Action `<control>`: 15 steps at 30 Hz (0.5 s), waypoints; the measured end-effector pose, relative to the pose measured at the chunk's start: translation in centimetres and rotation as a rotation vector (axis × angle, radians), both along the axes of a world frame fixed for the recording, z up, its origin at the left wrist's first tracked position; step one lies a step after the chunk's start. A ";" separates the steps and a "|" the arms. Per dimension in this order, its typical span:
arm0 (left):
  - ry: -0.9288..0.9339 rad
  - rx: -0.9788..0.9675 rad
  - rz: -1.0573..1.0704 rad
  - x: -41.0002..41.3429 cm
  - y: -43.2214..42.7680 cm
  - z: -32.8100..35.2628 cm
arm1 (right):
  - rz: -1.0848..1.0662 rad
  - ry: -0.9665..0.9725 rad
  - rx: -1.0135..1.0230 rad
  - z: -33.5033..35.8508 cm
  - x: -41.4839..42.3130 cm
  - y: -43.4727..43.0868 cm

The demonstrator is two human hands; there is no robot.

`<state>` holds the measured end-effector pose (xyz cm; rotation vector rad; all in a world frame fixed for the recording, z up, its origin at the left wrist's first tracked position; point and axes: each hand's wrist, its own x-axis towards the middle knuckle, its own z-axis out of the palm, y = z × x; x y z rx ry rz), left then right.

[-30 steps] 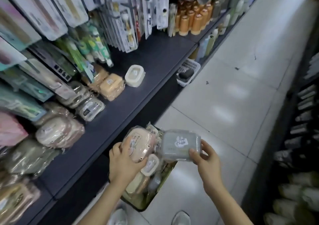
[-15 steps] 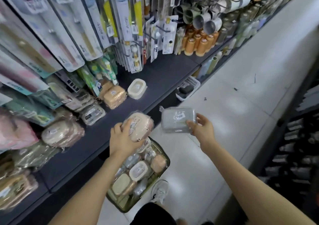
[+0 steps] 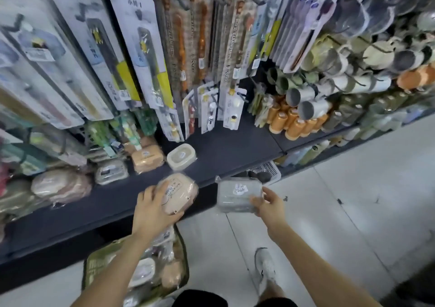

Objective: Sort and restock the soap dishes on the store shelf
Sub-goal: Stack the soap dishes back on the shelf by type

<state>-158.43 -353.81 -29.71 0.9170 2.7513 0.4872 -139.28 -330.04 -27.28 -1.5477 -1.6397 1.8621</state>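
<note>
You face a dark store shelf (image 3: 223,151) in a shop aisle, with packs hanging above it. Your left grip (image 3: 153,212) is clenched round a beige soap dish (image 3: 181,191) in clear wrap, held just above the shelf's front edge. Your right grip (image 3: 270,206) pinches a grey soap dish (image 3: 235,196) by its near end, out over the floor just off that edge. Further in, a cream dish (image 3: 181,157) sits alone beside the orange dishes (image 3: 147,158). A basket (image 3: 91,266) of stock stands on the floor below your left arm. The wrap looks slick, so the grey dish, held by one end, could slide free and drop. With both grips full, reaching in could knock the cream dish or mix the colours.
</note>
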 end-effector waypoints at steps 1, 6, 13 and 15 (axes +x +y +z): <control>-0.019 -0.007 0.037 0.8 0.8 -0.3 | 0.048 -0.013 0.007 -0.2 0.2 1.6; -0.029 -0.074 0.222 4.3 3.8 -0.8 | 0.256 -0.054 0.036 -1.4 -0.4 9.9; 0.022 -0.002 0.344 5.5 6.1 -2.3 | 0.427 -0.076 0.065 -4.0 -4.7 14.5; 0.024 0.018 0.373 5.4 6.5 -3.9 | 0.419 -0.052 0.066 -5.2 -6.2 14.2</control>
